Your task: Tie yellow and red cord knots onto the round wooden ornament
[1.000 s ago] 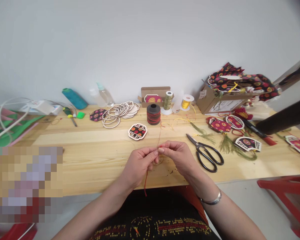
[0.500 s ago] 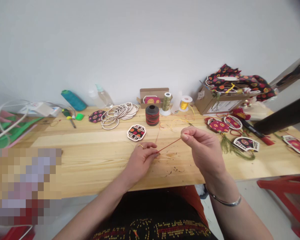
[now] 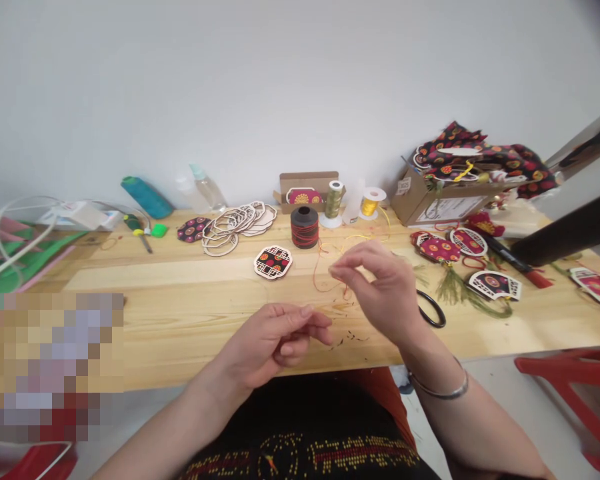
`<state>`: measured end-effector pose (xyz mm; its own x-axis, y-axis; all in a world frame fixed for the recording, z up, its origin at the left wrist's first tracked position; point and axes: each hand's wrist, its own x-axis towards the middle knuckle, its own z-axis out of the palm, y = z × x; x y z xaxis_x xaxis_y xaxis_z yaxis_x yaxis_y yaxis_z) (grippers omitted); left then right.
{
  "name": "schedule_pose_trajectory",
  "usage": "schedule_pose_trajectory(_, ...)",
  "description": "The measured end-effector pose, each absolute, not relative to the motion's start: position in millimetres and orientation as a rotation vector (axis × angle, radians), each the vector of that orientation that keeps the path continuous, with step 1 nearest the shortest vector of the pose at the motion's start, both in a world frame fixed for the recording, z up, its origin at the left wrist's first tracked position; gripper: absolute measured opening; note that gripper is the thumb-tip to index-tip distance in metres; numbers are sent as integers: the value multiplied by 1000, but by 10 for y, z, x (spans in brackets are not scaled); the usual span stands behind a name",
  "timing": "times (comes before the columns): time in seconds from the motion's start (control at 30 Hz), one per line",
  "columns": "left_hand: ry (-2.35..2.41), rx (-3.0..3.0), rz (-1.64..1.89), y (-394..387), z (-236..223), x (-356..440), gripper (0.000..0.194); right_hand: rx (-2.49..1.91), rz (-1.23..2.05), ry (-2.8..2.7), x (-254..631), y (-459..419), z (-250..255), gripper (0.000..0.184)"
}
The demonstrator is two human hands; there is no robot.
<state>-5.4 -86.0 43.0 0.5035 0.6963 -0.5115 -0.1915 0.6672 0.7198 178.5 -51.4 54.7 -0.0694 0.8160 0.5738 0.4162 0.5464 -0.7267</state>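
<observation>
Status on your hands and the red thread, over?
Left hand loose, holding nothing visible. Right hand raised over red thread, grip unclear. Scissors beside right hand.

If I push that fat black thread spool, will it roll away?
The dark cylindrical spool wrapped with red strands stands upright on its flat end, so a gentle push would probably slide it. On its side, it would likely roll across the smooth wooden tabletop. Its tight winding suggests it's heavy for its size.
</observation>
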Motion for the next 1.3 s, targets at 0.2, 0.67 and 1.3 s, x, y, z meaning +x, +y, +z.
schedule_pose_trajectory(0.2, 810, 465, 653, -868, 314, -12, 23, -979, 208, -2046, 1674, -912, 351, 15)
schedule_pose_trajectory(0.67, 992, 481, 767, -782, 119, -37, 21, -864, 322, -2208, 1636, -1166, 161, 13)
schedule_pose_trajectory(1.3, 1067, 598, 873, -760, 49, -52, 19, -569, 802, -2463, 1594, -1157, 138, 16)
